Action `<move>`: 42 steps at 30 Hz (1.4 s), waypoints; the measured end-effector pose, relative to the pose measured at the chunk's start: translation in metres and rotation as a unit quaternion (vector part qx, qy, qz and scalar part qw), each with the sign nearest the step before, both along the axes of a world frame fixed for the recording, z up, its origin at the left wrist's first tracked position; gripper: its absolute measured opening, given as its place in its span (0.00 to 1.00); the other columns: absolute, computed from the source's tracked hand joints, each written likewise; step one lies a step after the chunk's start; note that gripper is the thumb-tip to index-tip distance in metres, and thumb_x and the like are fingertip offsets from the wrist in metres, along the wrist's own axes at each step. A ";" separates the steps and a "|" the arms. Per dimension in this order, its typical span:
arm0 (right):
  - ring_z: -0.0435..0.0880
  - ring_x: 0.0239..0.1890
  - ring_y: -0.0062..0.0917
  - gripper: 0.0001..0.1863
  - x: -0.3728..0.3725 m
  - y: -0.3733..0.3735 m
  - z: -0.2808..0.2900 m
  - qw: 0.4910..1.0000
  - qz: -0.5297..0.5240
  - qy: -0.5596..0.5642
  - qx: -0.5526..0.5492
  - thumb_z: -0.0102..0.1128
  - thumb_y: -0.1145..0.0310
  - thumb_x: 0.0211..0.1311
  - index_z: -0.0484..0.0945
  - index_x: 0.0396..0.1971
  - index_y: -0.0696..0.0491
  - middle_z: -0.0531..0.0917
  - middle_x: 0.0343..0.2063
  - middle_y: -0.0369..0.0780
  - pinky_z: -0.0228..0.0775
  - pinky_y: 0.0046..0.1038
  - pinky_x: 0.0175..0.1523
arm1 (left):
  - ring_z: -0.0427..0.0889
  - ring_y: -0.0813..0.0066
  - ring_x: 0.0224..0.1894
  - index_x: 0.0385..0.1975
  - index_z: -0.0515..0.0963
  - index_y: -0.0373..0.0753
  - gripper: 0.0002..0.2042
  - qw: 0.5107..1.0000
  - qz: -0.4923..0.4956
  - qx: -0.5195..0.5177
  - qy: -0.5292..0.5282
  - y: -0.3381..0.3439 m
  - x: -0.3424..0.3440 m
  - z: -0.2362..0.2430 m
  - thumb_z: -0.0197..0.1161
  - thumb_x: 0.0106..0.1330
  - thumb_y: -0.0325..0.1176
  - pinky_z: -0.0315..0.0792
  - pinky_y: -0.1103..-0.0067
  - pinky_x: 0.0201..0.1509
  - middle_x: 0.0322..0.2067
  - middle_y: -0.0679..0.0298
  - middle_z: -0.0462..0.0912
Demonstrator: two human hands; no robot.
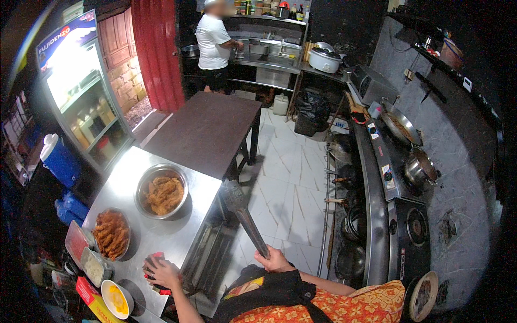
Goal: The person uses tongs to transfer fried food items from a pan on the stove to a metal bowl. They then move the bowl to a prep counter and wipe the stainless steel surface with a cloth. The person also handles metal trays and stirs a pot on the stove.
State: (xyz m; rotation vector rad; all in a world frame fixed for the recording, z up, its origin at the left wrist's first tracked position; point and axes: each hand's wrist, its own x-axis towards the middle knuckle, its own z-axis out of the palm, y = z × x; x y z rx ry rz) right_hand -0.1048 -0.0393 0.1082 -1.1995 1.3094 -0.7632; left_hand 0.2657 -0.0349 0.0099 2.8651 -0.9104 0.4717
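Note:
My left hand (163, 273) presses down on a bunched red and black cloth (157, 258) on the steel table (161, 234), its fingers curved over the cloth and partly apart. To the right of that table, my right hand (274, 261) is wrapped around the lower end of a long metal spatula (247, 223). The spatula's broad slotted-looking blade points up and away, beside the table's edge. Brown fried pieces fill a steel bowl (183, 178) farther along the table. A second bowl (128, 247), heaped with fried pieces, stands nearer my left hand.
A white bowl (128, 295) of yellow food and lidded tubs (96, 268) line the table's left edge. Beyond stands a dark table (210, 126). Stoves run along the right, bearing a wok (404, 126) and a pot (421, 167). A person (214, 40) works at the far sink.

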 end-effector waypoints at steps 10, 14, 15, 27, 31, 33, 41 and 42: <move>0.70 0.13 0.14 0.13 0.006 -0.004 -0.008 0.997 -0.002 0.037 -0.061 0.58 0.59 0.57 0.74 0.32 0.54 0.74 0.13 0.32 0.63 0.20 0.19 | 0.57 0.57 0.62 0.58 0.64 0.54 0.22 1.000 -0.012 -0.014 -0.014 -0.003 0.010 -0.001 0.46 0.62 0.42 0.48 0.53 0.62 0.62 0.65 0.59; 0.68 0.11 0.14 0.12 0.014 0.000 0.004 0.998 -0.026 0.012 0.064 0.60 0.61 0.56 0.72 0.31 0.55 0.71 0.12 0.32 0.60 0.20 0.16 | 0.60 0.58 0.61 0.52 0.69 0.45 0.19 0.988 -0.119 -0.014 0.097 0.014 0.004 0.026 0.47 0.61 0.42 0.53 0.60 0.62 0.56 0.56 0.66; 0.68 0.11 0.15 0.11 0.015 0.001 -0.003 0.998 -0.027 -0.015 0.061 0.60 0.63 0.56 0.72 0.31 0.55 0.71 0.12 0.32 0.60 0.20 0.16 | 0.60 0.58 0.60 0.50 0.69 0.44 0.19 0.996 -0.084 -0.013 0.025 0.019 0.011 0.005 0.49 0.61 0.41 0.54 0.59 0.60 0.55 0.56 0.66; 0.66 0.08 0.16 0.09 0.060 -0.021 -0.009 0.972 0.227 -0.047 0.045 0.59 0.70 0.56 0.69 0.31 0.56 0.68 0.10 0.33 0.58 0.19 0.12 | 0.68 0.65 0.54 0.46 0.73 0.49 0.17 0.989 -0.058 -0.133 0.028 0.062 -0.001 -0.013 0.55 0.54 0.34 0.62 0.56 0.48 0.53 0.69 0.70; 0.65 0.09 0.17 0.09 0.070 -0.025 0.008 0.951 0.294 -0.080 0.056 0.60 0.67 0.56 0.70 0.30 0.53 0.67 0.10 0.33 0.55 0.19 0.13 | 0.75 0.57 0.43 0.43 0.71 0.46 0.13 0.949 0.032 -0.271 0.157 0.063 -0.014 0.021 0.54 0.57 0.33 0.67 0.60 0.42 0.36 0.57 0.78; 0.66 0.09 0.15 0.09 0.074 -0.030 0.012 0.936 0.334 -0.072 0.078 0.59 0.68 0.57 0.69 0.31 0.55 0.69 0.14 0.33 0.57 0.19 0.12 | 0.78 0.56 0.35 0.42 0.71 0.43 0.13 0.942 0.045 -0.327 0.058 0.087 -0.029 0.043 0.54 0.57 0.33 0.69 0.61 0.38 0.30 0.55 0.78; 0.66 0.09 0.15 0.08 0.114 -0.017 0.007 0.862 0.493 -0.050 0.109 0.58 0.69 0.57 0.69 0.30 0.56 0.69 0.13 0.33 0.59 0.19 0.12 | 0.67 0.61 0.56 0.48 0.71 0.40 0.20 0.886 0.387 -0.255 0.025 0.306 -0.135 0.091 0.50 0.62 0.45 0.54 0.53 0.55 0.50 0.60 0.74; 0.66 0.09 0.15 0.08 0.116 -0.015 0.009 0.849 0.515 -0.044 0.111 0.58 0.69 0.57 0.69 0.30 0.55 0.69 0.13 0.33 0.59 0.19 0.12 | 0.61 0.60 0.61 0.50 0.70 0.40 0.22 0.876 0.431 -0.207 0.054 0.324 -0.160 0.083 0.48 0.63 0.48 0.48 0.49 0.59 0.54 0.60 0.70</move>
